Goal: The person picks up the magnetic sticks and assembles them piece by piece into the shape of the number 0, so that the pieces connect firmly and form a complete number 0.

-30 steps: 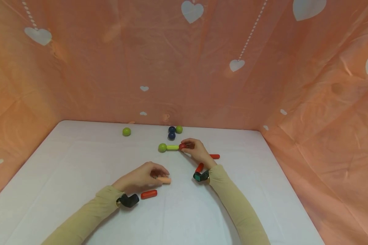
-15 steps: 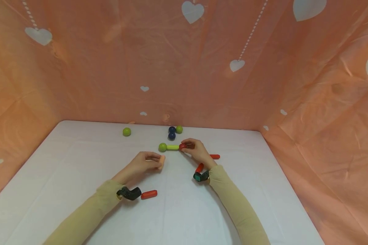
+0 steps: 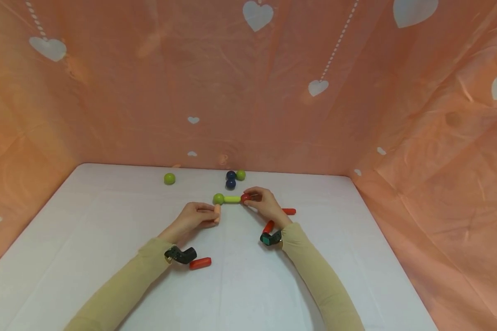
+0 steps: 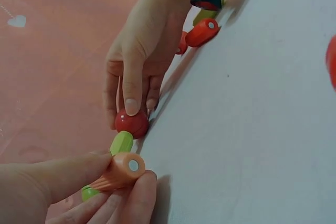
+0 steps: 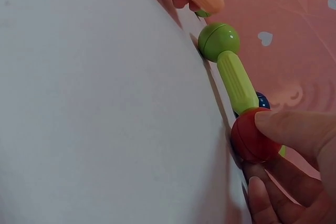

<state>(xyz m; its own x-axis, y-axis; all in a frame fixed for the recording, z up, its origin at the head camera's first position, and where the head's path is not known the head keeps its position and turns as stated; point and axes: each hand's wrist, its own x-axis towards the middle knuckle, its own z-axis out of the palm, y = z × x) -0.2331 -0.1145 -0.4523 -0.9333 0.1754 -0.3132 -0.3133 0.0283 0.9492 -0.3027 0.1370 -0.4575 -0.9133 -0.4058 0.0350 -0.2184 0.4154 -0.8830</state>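
My left hand (image 3: 193,216) pinches a peach-orange magnetic rod (image 4: 122,171), which has a silvery dot on its end. In the right wrist view a narrow gap separates the rod's other end from a green ball (image 5: 219,42). That ball is joined to a lime-green rod (image 5: 237,81), whose opposite end meets a red ball (image 5: 254,136). My right hand (image 3: 266,204) holds the red ball between thumb and fingers, close over the white table (image 3: 248,285). The joined pieces form a row running left to right.
Two dark blue balls (image 3: 230,184) and a green ball (image 3: 240,174) cluster near the back edge, with another green ball (image 3: 169,179) farther left. Red rods lie by the right wrist (image 3: 268,226), beyond it (image 3: 289,211), and by the left wrist (image 3: 200,263). Pink curtains surround the table.
My left hand has lifted the orange rod away from the front, turned it to point at the back, and brought it up to the green ball. The right hand has stayed on the red ball.
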